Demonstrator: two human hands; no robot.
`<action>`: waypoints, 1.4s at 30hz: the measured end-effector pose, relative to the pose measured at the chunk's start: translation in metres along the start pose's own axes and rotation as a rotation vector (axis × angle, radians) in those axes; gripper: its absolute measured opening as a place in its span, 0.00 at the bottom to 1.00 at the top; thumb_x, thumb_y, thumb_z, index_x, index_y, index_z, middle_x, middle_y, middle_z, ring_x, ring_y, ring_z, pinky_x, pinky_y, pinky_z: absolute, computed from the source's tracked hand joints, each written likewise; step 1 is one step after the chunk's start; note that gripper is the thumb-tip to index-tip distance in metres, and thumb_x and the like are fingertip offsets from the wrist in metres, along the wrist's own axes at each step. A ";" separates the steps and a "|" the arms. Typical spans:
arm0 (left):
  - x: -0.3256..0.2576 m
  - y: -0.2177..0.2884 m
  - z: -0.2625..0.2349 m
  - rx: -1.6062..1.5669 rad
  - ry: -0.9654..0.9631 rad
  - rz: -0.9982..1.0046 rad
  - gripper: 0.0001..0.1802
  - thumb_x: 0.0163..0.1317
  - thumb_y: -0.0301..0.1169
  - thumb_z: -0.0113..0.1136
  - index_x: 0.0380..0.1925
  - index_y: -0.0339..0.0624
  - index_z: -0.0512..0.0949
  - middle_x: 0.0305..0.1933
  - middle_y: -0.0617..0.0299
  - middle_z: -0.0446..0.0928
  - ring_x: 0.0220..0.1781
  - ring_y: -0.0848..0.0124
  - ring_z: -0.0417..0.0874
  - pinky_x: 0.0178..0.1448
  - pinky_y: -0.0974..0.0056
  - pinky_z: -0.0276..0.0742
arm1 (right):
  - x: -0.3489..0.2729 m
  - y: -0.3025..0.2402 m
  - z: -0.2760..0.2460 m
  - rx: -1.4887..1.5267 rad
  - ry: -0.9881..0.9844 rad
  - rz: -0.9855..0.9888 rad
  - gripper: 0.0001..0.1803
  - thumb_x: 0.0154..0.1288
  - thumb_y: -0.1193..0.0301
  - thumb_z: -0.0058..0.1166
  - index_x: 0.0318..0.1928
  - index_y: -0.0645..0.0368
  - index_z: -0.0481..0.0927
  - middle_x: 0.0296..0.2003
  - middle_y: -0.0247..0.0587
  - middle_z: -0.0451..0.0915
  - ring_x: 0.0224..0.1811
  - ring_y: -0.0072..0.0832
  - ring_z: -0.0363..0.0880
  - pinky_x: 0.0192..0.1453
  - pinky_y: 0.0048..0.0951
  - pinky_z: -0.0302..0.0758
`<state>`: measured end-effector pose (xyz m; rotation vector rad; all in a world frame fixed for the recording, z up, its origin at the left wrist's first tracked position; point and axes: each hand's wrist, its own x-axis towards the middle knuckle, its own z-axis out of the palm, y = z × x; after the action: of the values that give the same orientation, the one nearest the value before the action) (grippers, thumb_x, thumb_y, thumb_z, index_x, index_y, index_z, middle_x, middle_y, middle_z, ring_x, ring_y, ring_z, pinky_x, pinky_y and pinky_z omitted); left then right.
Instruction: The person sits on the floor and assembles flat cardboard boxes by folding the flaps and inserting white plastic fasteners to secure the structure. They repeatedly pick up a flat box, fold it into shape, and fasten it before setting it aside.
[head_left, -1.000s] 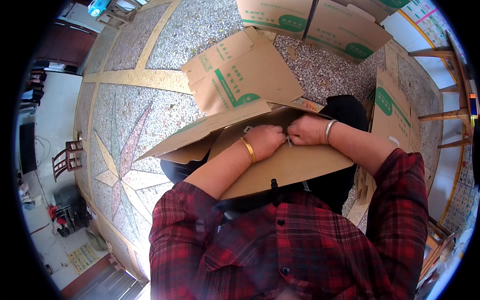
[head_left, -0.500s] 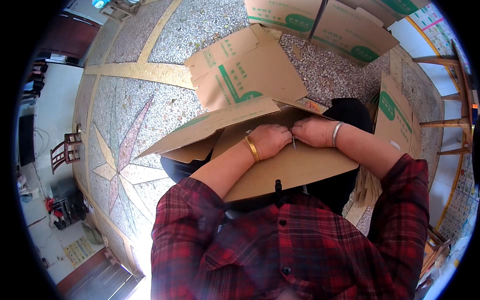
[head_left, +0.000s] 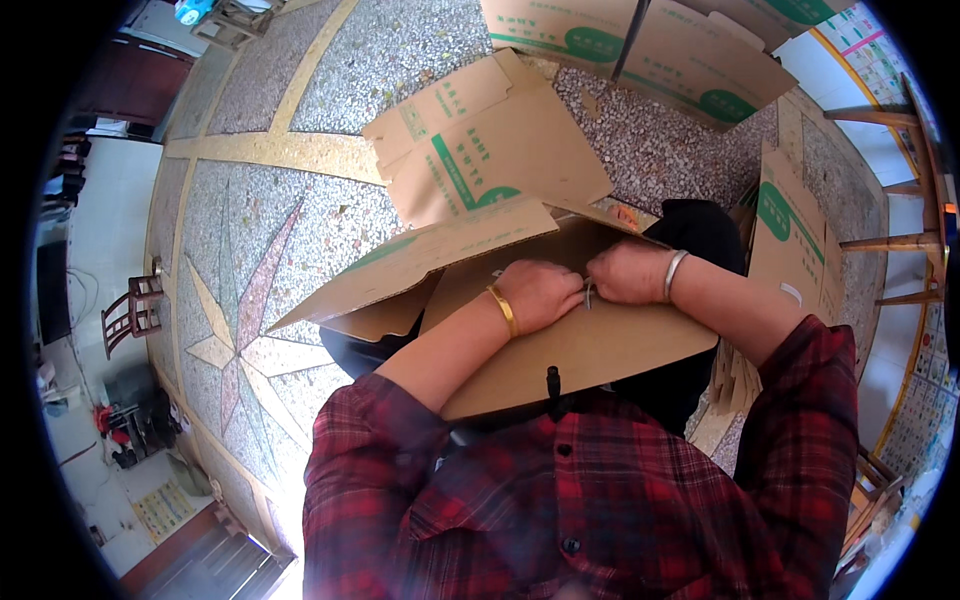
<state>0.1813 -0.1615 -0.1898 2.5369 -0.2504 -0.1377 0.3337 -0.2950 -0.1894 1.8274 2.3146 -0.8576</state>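
- In the head view there are two hands, the person's own, and their fingertips meet over one open brown box (head_left: 600, 350) that lies on the lap.
- The left hand (head_left: 541, 293) has its fingers curled in and touching one thin pale strip (head_left: 588, 295). I cannot tell if its grip pinches the strip.
- The right hand (head_left: 632, 271) has a narrow grip, with the strip held at its fingertips.
- There are two bangles: one gold bangle (head_left: 504, 310) on the left wrist, one silver bangle (head_left: 675, 270) on the right.
- The box is bent open, and one big flap (head_left: 430, 255) leans out to the left.
- One flat brown sheet (head_left: 530, 150) with green print lies on the floor, past the box.
- Two or more tall brown boards (head_left: 700, 60) stand at the back. A pile of brown card (head_left: 790, 230) is on the right, too packed to count.
- The floor (head_left: 330, 90) is speckled stone with yellow bands and one pointy star (head_left: 237, 357).
- One little dark red chair (head_left: 132, 308) is by the white wall (head_left: 115, 220) on the left.
- Wooden furniture (head_left: 890, 244) and bright posters (head_left: 910, 400) are on the right.
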 end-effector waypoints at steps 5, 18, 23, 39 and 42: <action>-0.028 -0.014 -0.018 0.021 -0.178 -0.122 0.10 0.58 0.36 0.48 0.34 0.45 0.77 0.35 0.55 0.75 0.39 0.57 0.76 0.42 0.56 0.73 | -0.003 -0.007 -0.020 0.202 0.048 0.153 0.10 0.54 0.69 0.45 0.24 0.60 0.78 0.25 0.52 0.78 0.29 0.46 0.77 0.37 0.41 0.75; -0.063 -0.045 -0.022 -0.050 -0.149 -0.110 0.11 0.56 0.31 0.51 0.38 0.48 0.79 0.35 0.57 0.74 0.39 0.58 0.76 0.45 0.59 0.73 | -0.141 -0.090 -0.070 0.854 0.437 0.092 0.09 0.61 0.69 0.48 0.27 0.60 0.77 0.23 0.39 0.75 0.24 0.36 0.75 0.30 0.31 0.73; -0.055 -0.056 -0.018 -0.095 -0.189 -0.086 0.11 0.55 0.28 0.52 0.39 0.48 0.79 0.35 0.57 0.75 0.40 0.59 0.77 0.46 0.60 0.73 | -0.102 -0.133 0.006 0.344 0.536 0.003 0.09 0.57 0.71 0.48 0.37 0.57 0.78 0.33 0.38 0.78 0.36 0.35 0.77 0.40 0.31 0.74; -0.070 -0.061 -0.024 -0.252 -0.119 -0.339 0.06 0.56 0.31 0.56 0.30 0.42 0.77 0.34 0.59 0.79 0.37 0.67 0.80 0.44 0.66 0.74 | -0.022 -0.085 0.043 0.023 0.647 0.173 0.10 0.56 0.69 0.46 0.35 0.58 0.77 0.31 0.46 0.78 0.35 0.42 0.76 0.39 0.41 0.72; -0.076 -0.070 -0.018 -0.352 -0.065 -0.386 0.06 0.57 0.32 0.56 0.30 0.41 0.75 0.31 0.61 0.78 0.36 0.69 0.79 0.43 0.67 0.74 | -0.029 -0.086 0.025 0.086 0.706 0.159 0.09 0.58 0.69 0.45 0.35 0.57 0.77 0.31 0.45 0.78 0.35 0.42 0.76 0.38 0.41 0.72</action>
<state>0.1204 -0.0792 -0.2113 2.2031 0.2251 -0.3795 0.2566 -0.3435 -0.1671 2.6390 2.4392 -0.3129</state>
